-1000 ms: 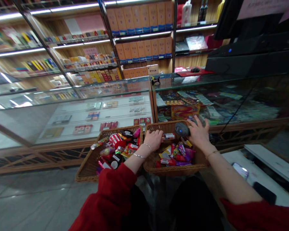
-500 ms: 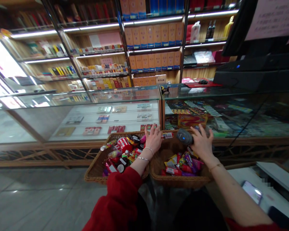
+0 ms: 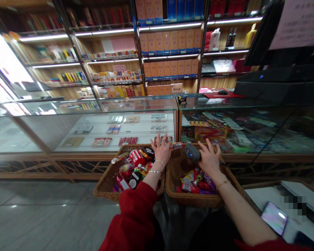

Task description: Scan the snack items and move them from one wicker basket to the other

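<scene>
Two wicker baskets stand side by side. The left basket [image 3: 101,190] is full of wrapped sweets [image 3: 127,168]; the right basket [image 3: 193,201] has fewer wrapped pieces [image 3: 199,181] at its bottom. Over the left basket's right edge, my left hand [image 3: 161,151] grips a small tube-shaped item [image 3: 176,145] that points right. Above the right basket my right hand [image 3: 209,160] is wrapped round a dark grey scanner [image 3: 192,152] with a blue light, whose head is turned towards the tube. A small gap lies between the tube and the scanner.
Behind the baskets runs a glass display counter [image 3: 110,108], with stocked shelves beyond. A monitor [image 3: 264,35] stands at the upper right. At the lower right a phone [image 3: 274,218] lies on a white surface [image 3: 256,195].
My right hand has moved left with the scanner, closer to the tube. My left hand has shifted slightly left, still with the tube. The camera view has shifted a little.
</scene>
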`<state>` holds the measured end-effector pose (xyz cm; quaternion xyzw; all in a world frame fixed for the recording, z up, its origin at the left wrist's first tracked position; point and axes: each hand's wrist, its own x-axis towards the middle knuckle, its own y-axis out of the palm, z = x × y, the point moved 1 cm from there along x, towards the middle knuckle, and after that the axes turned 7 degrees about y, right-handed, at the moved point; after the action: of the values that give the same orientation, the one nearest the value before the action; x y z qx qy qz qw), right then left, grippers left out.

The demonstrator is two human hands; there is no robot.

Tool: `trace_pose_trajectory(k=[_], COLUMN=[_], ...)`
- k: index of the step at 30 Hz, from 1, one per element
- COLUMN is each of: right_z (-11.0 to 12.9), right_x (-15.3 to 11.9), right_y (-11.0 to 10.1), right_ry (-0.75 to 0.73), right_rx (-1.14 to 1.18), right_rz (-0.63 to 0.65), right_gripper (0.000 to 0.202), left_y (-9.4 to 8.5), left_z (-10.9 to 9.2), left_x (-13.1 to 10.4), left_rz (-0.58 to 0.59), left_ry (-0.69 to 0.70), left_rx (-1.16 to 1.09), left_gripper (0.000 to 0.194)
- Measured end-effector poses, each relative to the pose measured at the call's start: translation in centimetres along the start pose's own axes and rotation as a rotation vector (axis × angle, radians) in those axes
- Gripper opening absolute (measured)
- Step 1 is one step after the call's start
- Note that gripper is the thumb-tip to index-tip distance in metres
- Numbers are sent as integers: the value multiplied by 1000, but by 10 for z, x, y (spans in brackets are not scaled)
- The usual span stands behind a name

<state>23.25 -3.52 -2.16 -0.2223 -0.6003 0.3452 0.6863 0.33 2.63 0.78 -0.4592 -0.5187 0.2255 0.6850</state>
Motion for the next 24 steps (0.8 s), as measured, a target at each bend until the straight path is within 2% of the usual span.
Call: trace_pose_trajectory(k=[9, 17, 24], right_z=[3, 6, 7], right_x=[-5, -10, -10], right_y=[0, -2, -3], right_ry=[-23, -16, -3], right_rx=[8, -7, -8], right_rz=[-33, -31, -27], right_gripper=[27, 29, 29], left_y=[10, 10, 15], left_z=[4, 2, 4], left_x=[-2, -2, -2], left_rz=[-21, 24, -3], left_ry=[-16, -21, -7], left_rx=[-6, -11, -21], left_gripper=[32, 34, 35])
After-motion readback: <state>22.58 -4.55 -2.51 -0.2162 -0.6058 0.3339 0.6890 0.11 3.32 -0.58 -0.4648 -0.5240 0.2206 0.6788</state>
